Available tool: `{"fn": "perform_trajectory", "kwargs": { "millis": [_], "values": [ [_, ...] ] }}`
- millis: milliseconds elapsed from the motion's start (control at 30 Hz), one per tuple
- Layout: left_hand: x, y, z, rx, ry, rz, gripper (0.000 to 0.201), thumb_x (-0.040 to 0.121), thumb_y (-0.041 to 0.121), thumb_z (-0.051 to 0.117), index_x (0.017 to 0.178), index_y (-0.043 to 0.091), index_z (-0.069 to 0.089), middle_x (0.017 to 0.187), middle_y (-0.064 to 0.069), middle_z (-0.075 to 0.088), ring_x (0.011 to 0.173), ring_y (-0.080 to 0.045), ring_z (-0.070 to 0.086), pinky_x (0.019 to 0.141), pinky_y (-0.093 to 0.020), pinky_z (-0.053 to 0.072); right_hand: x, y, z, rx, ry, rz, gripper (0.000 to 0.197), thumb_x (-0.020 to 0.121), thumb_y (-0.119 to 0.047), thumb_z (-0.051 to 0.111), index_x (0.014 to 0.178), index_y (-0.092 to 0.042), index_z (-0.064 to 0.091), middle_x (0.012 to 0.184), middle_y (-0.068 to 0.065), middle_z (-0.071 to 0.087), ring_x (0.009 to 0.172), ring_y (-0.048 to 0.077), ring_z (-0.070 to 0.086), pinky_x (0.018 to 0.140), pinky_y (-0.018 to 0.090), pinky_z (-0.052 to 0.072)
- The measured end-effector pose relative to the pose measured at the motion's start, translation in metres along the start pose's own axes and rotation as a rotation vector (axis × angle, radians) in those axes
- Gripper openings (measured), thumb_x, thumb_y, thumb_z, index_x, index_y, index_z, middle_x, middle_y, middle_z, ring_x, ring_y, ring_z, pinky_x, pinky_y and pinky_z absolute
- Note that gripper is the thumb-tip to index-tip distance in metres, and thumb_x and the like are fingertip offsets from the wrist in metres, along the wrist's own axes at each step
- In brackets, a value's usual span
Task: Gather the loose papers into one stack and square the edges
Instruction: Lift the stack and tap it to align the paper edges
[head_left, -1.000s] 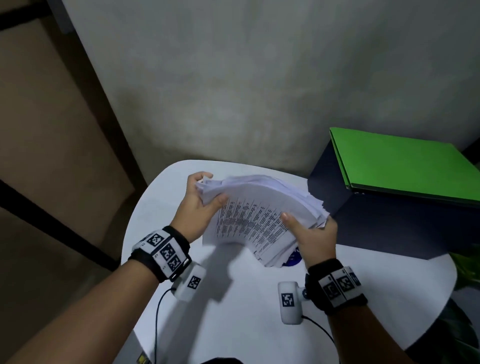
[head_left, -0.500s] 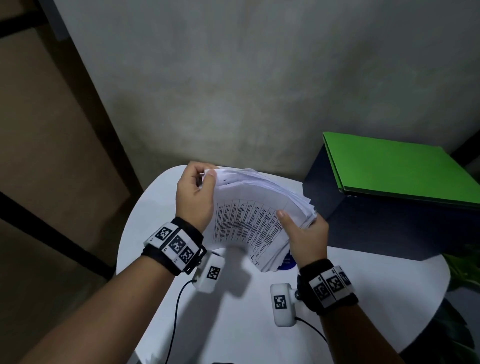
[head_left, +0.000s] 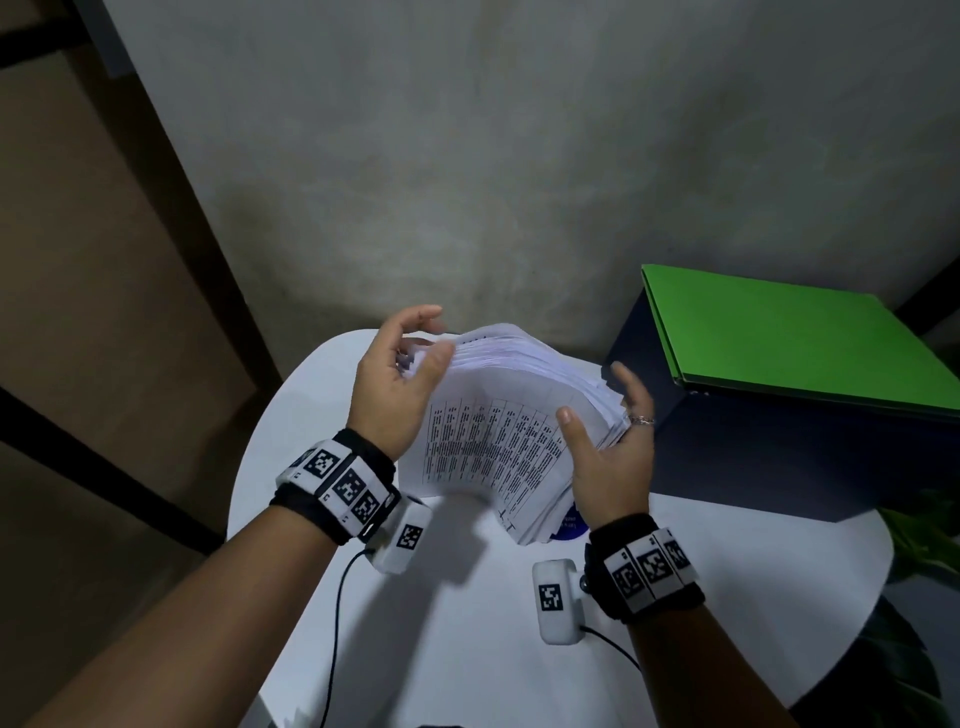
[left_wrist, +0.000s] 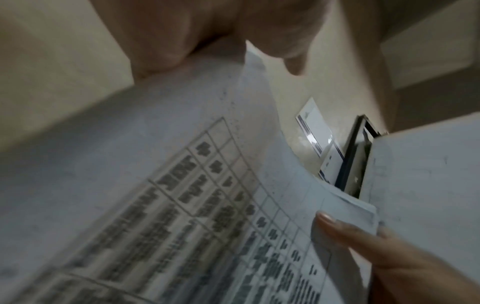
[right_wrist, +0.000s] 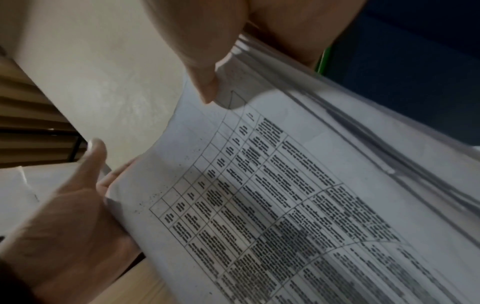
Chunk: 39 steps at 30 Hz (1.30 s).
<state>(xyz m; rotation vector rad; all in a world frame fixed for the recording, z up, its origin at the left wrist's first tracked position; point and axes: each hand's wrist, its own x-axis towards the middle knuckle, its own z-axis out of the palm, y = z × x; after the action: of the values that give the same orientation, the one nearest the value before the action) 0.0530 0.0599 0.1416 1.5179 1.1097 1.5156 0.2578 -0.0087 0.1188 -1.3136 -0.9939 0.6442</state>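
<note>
A thick stack of printed papers (head_left: 509, 431) stands tilted above the white round table (head_left: 467, 649), its sheets fanned and uneven along the right edge. My left hand (head_left: 405, 364) curls loosely round the top left corner, thumb in front, fingers behind, index finger lifted. My right hand (head_left: 615, 441) pinches the right side, thumb on the front table-printed sheet (right_wrist: 285, 195) and fingers stretched out behind. The left wrist view shows the same sheet (left_wrist: 155, 195) with the right thumb (left_wrist: 350, 232) on it. The stack's lower edge is blurred.
A green folder (head_left: 789, 338) lies on a dark blue box (head_left: 753, 457) at the table's right. A round blue sticker (head_left: 571, 522) peeks from under the stack. Plant leaves (head_left: 924, 530) hang off the right edge. A grey wall stands close behind.
The left hand's firm grip on the top left corner has loosened and its index finger has lifted. The right fingers have straightened behind the stack. The stack stands a little more upright.
</note>
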Motion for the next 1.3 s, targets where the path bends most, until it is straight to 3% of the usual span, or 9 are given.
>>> {"fn": "perform_trajectory", "kwargs": {
  "millis": [100, 233, 400, 500, 567, 700, 900, 1067, 1300],
  "values": [
    [0.002, -0.011, -0.017, 0.116, -0.141, 0.045, 0.070, 0.070, 0.031, 0.086, 0.128, 0.037, 0.047, 0.117, 0.001, 0.064, 0.094, -0.013, 0.058, 0.085, -0.020, 0.043, 0.004, 0.001, -0.004, -0.178, -0.014, -0.176, 0.068, 0.091, -0.007, 0.066, 0.134, -0.053, 0.041, 0.132, -0.005, 0.057, 0.123, 0.010, 0.055, 0.106, 0.030, 0.043],
    [0.005, -0.016, -0.026, 0.061, -0.120, -0.054, 0.062, 0.068, 0.007, 0.089, 0.120, 0.015, 0.057, 0.094, -0.005, 0.069, 0.081, -0.011, 0.065, 0.076, -0.023, 0.049, 0.011, 0.002, -0.010, -0.401, -0.017, -0.398, 0.040, 0.092, -0.002, 0.062, 0.129, -0.015, 0.060, 0.119, -0.012, 0.057, 0.114, -0.021, 0.047, 0.100, 0.006, 0.036],
    [0.007, -0.024, -0.023, -0.121, -0.153, -0.263, 0.074, 0.056, 0.019, 0.094, 0.121, 0.023, 0.059, 0.097, -0.014, 0.065, 0.082, -0.023, 0.063, 0.084, -0.039, 0.057, 0.012, -0.005, -0.008, -0.328, 0.093, -0.241, 0.037, 0.087, -0.010, 0.071, 0.118, -0.025, 0.056, 0.107, -0.014, 0.064, 0.101, 0.010, 0.063, 0.094, 0.039, 0.051],
    [0.006, -0.038, -0.022, -0.178, -0.238, -0.388, 0.085, 0.046, 0.035, 0.097, 0.121, 0.025, 0.059, 0.115, -0.020, 0.062, 0.096, -0.023, 0.064, 0.096, -0.042, 0.053, 0.014, -0.009, -0.009, -0.049, 0.061, -0.071, 0.060, 0.076, 0.002, 0.078, 0.124, -0.018, 0.048, 0.091, -0.013, 0.068, 0.087, 0.002, 0.069, 0.086, 0.027, 0.056],
    [0.003, -0.040, -0.021, -0.147, -0.292, -0.402, 0.076, 0.052, 0.037, 0.095, 0.118, 0.012, 0.066, 0.112, -0.010, 0.071, 0.101, -0.021, 0.069, 0.098, -0.039, 0.053, 0.017, -0.006, -0.011, 0.009, 0.000, 0.037, 0.061, 0.071, 0.005, 0.082, 0.123, -0.009, 0.053, 0.097, -0.006, 0.068, 0.089, -0.001, 0.069, 0.086, 0.023, 0.056],
    [0.004, -0.025, -0.013, -0.067, -0.157, -0.330, 0.040, 0.059, 0.017, 0.090, 0.095, 0.006, 0.075, 0.093, -0.002, 0.077, 0.087, -0.014, 0.074, 0.088, -0.040, 0.058, 0.021, 0.006, -0.010, 0.053, -0.066, 0.189, 0.031, 0.074, -0.008, 0.083, 0.102, -0.008, 0.071, 0.100, 0.010, 0.076, 0.094, 0.024, 0.073, 0.091, 0.051, 0.056],
    [-0.014, -0.028, -0.017, 0.042, -0.102, -0.239, 0.051, 0.075, 0.027, 0.080, 0.117, 0.002, 0.064, 0.102, -0.004, 0.074, 0.093, -0.018, 0.071, 0.083, -0.026, 0.057, 0.006, 0.001, -0.017, 0.011, -0.057, 0.114, 0.031, 0.075, -0.007, 0.082, 0.103, -0.006, 0.068, 0.093, 0.000, 0.074, 0.087, 0.011, 0.072, 0.081, 0.030, 0.058],
    [-0.021, -0.041, -0.014, 0.090, -0.178, -0.264, 0.058, 0.076, 0.018, 0.081, 0.125, 0.009, 0.051, 0.114, 0.015, 0.057, 0.094, 0.021, 0.057, 0.082, -0.003, 0.044, 0.007, -0.012, -0.014, 0.035, 0.024, 0.003, 0.047, 0.077, -0.001, 0.078, 0.121, -0.008, 0.060, 0.106, -0.005, 0.064, 0.099, 0.002, 0.065, 0.086, 0.018, 0.052],
    [-0.018, -0.040, -0.009, -0.095, -0.150, -0.315, 0.073, 0.047, 0.048, 0.090, 0.108, 0.020, 0.061, 0.099, 0.006, 0.074, 0.089, -0.001, 0.070, 0.078, -0.018, 0.056, 0.021, -0.022, -0.006, -0.014, 0.175, -0.026, 0.014, 0.086, -0.009, 0.069, 0.082, -0.022, 0.073, 0.085, -0.008, 0.071, 0.088, 0.006, 0.066, 0.085, 0.025, 0.051]
  ]
}}
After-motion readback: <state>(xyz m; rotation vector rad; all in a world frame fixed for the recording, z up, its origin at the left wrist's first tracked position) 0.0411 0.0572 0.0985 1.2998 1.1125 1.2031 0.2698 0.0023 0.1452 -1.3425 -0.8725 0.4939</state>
